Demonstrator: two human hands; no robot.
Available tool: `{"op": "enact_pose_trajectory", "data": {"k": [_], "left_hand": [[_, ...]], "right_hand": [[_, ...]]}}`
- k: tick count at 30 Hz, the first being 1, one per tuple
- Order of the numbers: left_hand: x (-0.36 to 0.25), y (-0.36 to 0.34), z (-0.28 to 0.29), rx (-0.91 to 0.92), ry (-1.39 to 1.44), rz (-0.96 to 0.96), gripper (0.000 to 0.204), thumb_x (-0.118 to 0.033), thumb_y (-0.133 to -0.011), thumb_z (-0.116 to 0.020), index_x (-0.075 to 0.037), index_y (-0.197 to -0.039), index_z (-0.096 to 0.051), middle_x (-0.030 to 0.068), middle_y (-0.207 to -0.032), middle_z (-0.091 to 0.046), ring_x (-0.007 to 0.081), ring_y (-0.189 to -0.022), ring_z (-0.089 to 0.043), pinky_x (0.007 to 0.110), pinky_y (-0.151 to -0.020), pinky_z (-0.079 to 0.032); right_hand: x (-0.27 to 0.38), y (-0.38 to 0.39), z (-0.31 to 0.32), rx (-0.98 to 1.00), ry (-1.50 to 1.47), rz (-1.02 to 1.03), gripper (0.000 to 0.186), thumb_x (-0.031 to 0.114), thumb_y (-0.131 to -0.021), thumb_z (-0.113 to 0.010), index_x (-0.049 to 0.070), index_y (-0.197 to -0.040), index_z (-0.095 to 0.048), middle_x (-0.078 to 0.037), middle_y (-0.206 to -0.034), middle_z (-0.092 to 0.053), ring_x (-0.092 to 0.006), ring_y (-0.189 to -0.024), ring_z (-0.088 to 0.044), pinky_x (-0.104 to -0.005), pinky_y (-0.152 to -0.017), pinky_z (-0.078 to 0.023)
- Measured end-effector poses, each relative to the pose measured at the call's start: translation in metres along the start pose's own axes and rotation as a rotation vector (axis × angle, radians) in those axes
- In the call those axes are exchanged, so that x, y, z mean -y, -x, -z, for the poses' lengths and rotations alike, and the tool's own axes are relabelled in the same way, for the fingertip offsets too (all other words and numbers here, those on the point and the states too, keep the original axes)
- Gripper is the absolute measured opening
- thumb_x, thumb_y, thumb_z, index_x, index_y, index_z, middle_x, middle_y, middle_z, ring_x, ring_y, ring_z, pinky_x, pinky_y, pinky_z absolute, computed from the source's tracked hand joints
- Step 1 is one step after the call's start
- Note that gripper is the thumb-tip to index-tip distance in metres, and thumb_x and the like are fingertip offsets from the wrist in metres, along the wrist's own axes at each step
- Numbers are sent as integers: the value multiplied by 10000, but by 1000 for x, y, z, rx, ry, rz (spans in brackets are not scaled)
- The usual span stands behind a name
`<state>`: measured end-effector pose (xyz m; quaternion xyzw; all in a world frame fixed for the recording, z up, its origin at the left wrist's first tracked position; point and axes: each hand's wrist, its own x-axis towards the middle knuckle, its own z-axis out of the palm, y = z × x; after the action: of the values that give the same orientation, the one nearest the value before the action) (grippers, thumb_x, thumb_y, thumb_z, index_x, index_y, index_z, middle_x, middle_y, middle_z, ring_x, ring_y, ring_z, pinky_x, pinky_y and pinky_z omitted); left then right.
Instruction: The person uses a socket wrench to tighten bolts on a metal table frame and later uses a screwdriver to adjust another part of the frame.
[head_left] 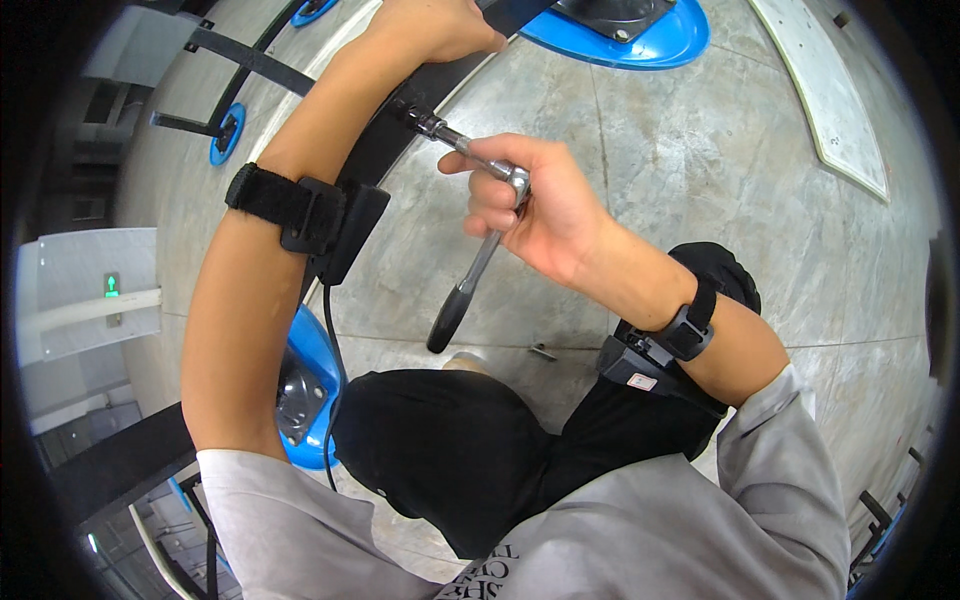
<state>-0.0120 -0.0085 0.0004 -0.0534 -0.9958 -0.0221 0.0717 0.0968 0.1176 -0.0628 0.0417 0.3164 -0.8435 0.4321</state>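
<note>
My left hand (440, 28) reaches to the top of the view and is closed on a long black metal beam (375, 145). My right hand (540, 205) is closed on a chrome ratchet wrench (458, 305) around its head, with the dark-gripped handle hanging down below. The wrench's socket extension (448, 134) points up-left to a fitting on the beam, just below my left hand; the exact contact is hard to make out. Black strapped devices sit on both forearms, one with a cable.
Blue oval pads with black mounting plates (650, 45) lie at top, left and lower left. Black frames (250, 60) stand at the upper left, white boards (820, 110) at right and left. A small metal piece (542, 352) lies on the concrete floor near my legs.
</note>
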Motion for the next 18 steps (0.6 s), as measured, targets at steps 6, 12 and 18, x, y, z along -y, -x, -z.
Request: {"op": "enact_pose_trajectory", "data": {"k": [6, 12, 18], "left_hand": [[-7, 3, 6, 13, 16, 28, 557, -334, -559, -720, 75, -907, -570, 277, -901, -590, 391, -867, -576, 402, -769, -466], [-9, 7, 8, 24, 50, -15, 562, -317, -562, -720, 79, -927, -561, 286, -919, -583, 390, -885, -571, 408, -781, -458], [-7, 8, 7, 6, 65, -28, 562, -313, -564, -718, 80, -932, -558, 287, -929, -580, 385, -896, -568, 399, -794, -455]], "right_hand": [[3, -7, 9, 89, -313, -101, 273, 207, -838, -463, -51, -888, -536, 46, -486, -312, -86, -434, -274, -239, -547, -316], [0, -7, 13, -194, 1748, 875, 150, 116, -738, -544, -25, -782, -568, -201, -519, -501, -335, -533, -522, -358, -502, -425], [9, 11, 6, -113, 1401, 700, 194, 136, -754, -538, -41, -807, -599, -112, -470, -467, -212, -454, -472, -319, -476, -403]]}}
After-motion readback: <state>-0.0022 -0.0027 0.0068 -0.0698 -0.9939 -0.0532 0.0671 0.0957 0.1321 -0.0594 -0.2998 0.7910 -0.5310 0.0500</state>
